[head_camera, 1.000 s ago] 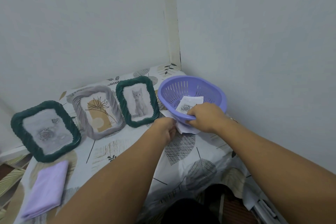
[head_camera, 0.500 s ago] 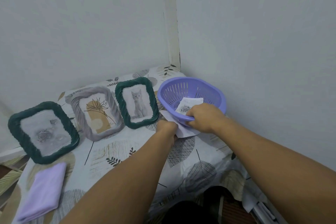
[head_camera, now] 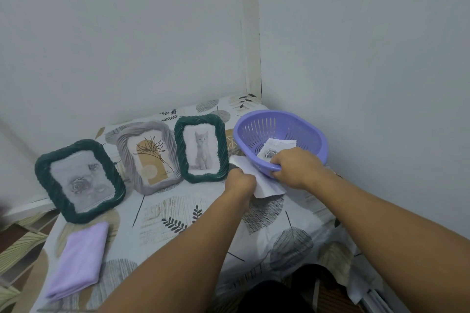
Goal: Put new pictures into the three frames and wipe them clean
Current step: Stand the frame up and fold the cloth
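Note:
Three picture frames stand along the back of the table: a dark green frame with a pale rose print at the left, a grey frame with a flower drawing in the middle, and a smaller dark green frame with a kitten photo. To their right my right hand grips the near rim of a tilted purple basket that holds a printed picture. A white paper sheet pokes out from under the basket, and my left hand pinches it.
A folded lilac cloth lies at the front left of the table, which wears a leaf-patterned cover. Walls close the back and right sides, meeting in a corner behind the basket. The table's front edge runs just below my forearms.
The basket's near rim has lifted slightly under my right hand, and more of the white sheet shows beneath it. My left hand stays at the sheet.

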A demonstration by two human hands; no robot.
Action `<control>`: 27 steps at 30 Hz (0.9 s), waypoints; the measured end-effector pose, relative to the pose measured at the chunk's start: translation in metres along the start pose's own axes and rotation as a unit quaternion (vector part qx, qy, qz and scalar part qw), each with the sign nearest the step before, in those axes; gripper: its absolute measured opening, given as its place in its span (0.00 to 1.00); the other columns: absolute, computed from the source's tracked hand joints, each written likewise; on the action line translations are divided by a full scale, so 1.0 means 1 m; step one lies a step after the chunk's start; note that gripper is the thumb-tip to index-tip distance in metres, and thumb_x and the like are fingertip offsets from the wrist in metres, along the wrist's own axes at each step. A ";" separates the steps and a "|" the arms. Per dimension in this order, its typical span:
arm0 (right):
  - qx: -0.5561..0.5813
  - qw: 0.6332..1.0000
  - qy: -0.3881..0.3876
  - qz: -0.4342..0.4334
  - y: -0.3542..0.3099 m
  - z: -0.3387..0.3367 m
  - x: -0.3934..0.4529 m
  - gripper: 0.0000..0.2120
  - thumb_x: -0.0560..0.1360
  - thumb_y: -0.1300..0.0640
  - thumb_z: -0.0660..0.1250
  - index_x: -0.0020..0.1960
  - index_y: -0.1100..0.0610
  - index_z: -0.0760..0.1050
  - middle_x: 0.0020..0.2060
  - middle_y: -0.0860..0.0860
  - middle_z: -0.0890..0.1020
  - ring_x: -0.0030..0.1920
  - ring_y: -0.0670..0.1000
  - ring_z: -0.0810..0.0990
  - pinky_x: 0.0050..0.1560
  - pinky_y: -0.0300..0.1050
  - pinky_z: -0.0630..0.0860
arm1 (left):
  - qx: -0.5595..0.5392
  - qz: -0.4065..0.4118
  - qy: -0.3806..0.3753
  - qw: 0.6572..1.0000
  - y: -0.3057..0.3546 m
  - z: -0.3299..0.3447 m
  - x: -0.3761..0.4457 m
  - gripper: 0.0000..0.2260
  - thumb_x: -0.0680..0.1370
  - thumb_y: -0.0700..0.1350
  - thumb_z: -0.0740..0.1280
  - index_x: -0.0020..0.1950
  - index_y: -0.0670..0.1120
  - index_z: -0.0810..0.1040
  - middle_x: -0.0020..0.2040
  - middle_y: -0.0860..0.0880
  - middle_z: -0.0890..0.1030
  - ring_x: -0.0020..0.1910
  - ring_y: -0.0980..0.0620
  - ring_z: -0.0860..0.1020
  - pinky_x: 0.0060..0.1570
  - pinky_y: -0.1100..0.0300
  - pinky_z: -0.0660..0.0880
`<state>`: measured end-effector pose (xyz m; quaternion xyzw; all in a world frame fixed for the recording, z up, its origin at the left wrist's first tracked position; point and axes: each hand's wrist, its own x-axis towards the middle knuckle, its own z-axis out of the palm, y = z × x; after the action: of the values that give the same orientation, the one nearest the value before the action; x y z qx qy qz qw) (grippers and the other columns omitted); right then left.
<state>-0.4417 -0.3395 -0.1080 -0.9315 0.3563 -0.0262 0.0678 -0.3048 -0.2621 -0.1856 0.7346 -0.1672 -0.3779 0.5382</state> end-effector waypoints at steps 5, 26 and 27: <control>0.002 1.000 0.009 0.015 -0.004 0.001 -0.001 0.16 0.78 0.47 0.64 0.34 0.50 0.70 0.34 0.46 0.74 0.41 0.55 0.76 0.37 0.44 0.66 | 0.014 0.040 -0.015 0.999 0.032 -0.005 -0.041 0.20 0.73 0.45 0.59 0.64 0.44 0.75 0.57 0.43 0.81 0.56 0.40 0.81 0.53 0.47 0.79; 0.450 0.892 -0.016 0.025 -0.033 -0.049 0.000 0.19 0.83 0.47 0.58 0.62 0.58 0.80 0.54 0.54 0.84 0.50 0.54 0.80 0.60 0.52 0.75 | 0.314 0.395 0.073 0.860 0.066 -0.051 -0.103 0.17 0.84 0.41 0.59 0.37 0.52 0.59 0.34 0.53 0.66 0.32 0.55 0.65 0.32 0.61 0.60; 0.512 0.858 -0.026 0.039 -0.038 -0.051 -0.001 0.21 0.83 0.42 0.59 0.59 0.56 0.81 0.50 0.54 0.85 0.45 0.53 0.81 0.53 0.49 0.76 | 0.332 0.408 0.076 0.847 0.066 -0.052 -0.102 0.17 0.84 0.42 0.59 0.37 0.52 0.60 0.35 0.53 0.67 0.33 0.55 0.66 0.33 0.60 0.60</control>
<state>-0.4227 -0.3162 -0.0518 -0.7509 0.3267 -0.1780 0.5457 -0.3230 -0.1855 -0.0801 0.7614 -0.5256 0.0109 0.3793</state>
